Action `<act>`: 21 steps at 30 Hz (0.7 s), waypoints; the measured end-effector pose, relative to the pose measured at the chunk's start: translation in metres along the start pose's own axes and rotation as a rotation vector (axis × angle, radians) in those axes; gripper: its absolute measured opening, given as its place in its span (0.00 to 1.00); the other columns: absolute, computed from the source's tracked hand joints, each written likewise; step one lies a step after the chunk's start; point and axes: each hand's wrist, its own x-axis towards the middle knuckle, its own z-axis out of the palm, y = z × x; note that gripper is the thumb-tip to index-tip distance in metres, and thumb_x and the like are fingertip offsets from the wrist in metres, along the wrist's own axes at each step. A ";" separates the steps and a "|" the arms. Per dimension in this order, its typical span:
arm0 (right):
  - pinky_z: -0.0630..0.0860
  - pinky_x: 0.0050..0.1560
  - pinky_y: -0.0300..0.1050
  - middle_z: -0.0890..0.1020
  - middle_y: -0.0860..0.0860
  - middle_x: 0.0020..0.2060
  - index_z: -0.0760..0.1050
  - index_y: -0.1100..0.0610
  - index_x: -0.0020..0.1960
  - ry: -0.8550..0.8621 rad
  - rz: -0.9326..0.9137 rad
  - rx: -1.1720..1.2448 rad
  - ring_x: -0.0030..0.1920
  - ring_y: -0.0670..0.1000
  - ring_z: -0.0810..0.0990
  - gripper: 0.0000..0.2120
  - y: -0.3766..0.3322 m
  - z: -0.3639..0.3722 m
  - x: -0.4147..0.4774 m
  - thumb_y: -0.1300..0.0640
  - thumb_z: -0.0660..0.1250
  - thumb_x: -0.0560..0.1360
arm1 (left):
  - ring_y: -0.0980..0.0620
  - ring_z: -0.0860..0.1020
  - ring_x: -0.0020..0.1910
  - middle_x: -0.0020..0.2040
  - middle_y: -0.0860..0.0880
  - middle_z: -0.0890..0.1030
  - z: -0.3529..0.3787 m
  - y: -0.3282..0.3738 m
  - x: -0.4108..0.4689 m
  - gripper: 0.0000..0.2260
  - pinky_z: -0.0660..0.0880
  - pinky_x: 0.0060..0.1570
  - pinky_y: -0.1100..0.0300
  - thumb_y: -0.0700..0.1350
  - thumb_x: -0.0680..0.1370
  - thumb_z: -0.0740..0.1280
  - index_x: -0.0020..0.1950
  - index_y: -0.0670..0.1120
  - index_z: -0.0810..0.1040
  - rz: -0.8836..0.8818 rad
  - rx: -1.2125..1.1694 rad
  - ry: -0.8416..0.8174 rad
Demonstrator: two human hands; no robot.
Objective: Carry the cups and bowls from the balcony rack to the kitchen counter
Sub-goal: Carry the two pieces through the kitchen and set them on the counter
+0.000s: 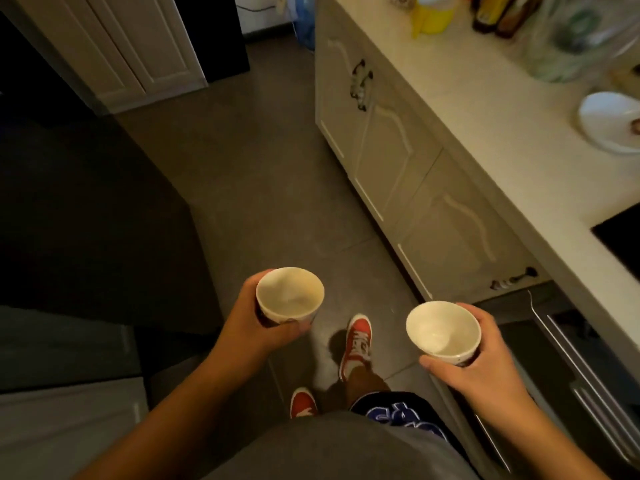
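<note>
White ceramic both sides: left hand (263, 327) wraps a cup (290, 295), right hand (485, 355) wraps a bowl (443, 330), both upright, rims up. Kitchen counter (485, 109) lies fwd-right, so right hand & bowl are nearer.

A yellow container (431, 15) and dark bottles (498, 15) stand at the far end of the pale surface (502, 140); a white dish (609, 123) lies nearer; red sneakers (356, 341) on grey floor tiles (259, 188); cream cabinet doors (388, 157) below.
</note>
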 end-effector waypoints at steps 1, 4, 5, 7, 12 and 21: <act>0.74 0.46 0.34 0.76 0.37 0.55 0.67 0.32 0.57 0.002 0.009 0.007 0.54 0.41 0.77 0.41 0.000 -0.003 0.014 0.61 0.83 0.56 | 0.68 0.75 0.56 0.56 0.68 0.76 0.003 0.003 0.018 0.34 0.75 0.44 0.75 0.44 0.64 0.80 0.64 0.61 0.68 -0.005 -0.002 -0.001; 0.75 0.47 0.34 0.76 0.36 0.54 0.67 0.33 0.58 -0.012 0.032 0.018 0.53 0.36 0.77 0.41 0.000 -0.013 0.059 0.59 0.83 0.56 | 0.64 0.76 0.58 0.58 0.63 0.77 0.013 0.015 0.071 0.35 0.78 0.47 0.67 0.46 0.62 0.80 0.63 0.64 0.68 -0.045 -0.026 -0.002; 0.75 0.46 0.34 0.76 0.35 0.54 0.67 0.33 0.58 -0.023 0.042 0.024 0.53 0.35 0.76 0.41 -0.004 -0.016 0.077 0.57 0.83 0.56 | 0.63 0.77 0.58 0.59 0.62 0.77 0.016 0.020 0.087 0.35 0.78 0.47 0.65 0.47 0.61 0.80 0.63 0.65 0.67 -0.054 -0.031 0.011; 0.76 0.43 0.31 0.76 0.32 0.53 0.66 0.33 0.59 -0.053 0.046 0.028 0.52 0.32 0.76 0.41 -0.013 -0.021 0.115 0.54 0.83 0.55 | 0.64 0.76 0.57 0.59 0.62 0.76 0.020 0.033 0.115 0.36 0.78 0.45 0.68 0.50 0.60 0.80 0.62 0.65 0.67 -0.057 -0.025 0.047; 0.74 0.43 0.23 0.76 0.28 0.52 0.67 0.38 0.60 -0.163 -0.010 0.054 0.53 0.31 0.76 0.42 -0.056 -0.021 0.211 0.42 0.81 0.50 | 0.66 0.76 0.56 0.55 0.67 0.77 0.014 0.060 0.160 0.35 0.76 0.43 0.74 0.54 0.59 0.79 0.61 0.66 0.68 -0.053 -0.030 0.136; 0.74 0.46 0.25 0.75 0.35 0.54 0.65 0.35 0.58 -0.338 -0.162 0.007 0.54 0.29 0.74 0.40 -0.130 0.040 0.372 0.42 0.79 0.49 | 0.71 0.75 0.54 0.52 0.73 0.76 -0.038 0.067 0.232 0.34 0.73 0.41 0.79 0.55 0.57 0.79 0.59 0.66 0.68 -0.123 0.008 0.344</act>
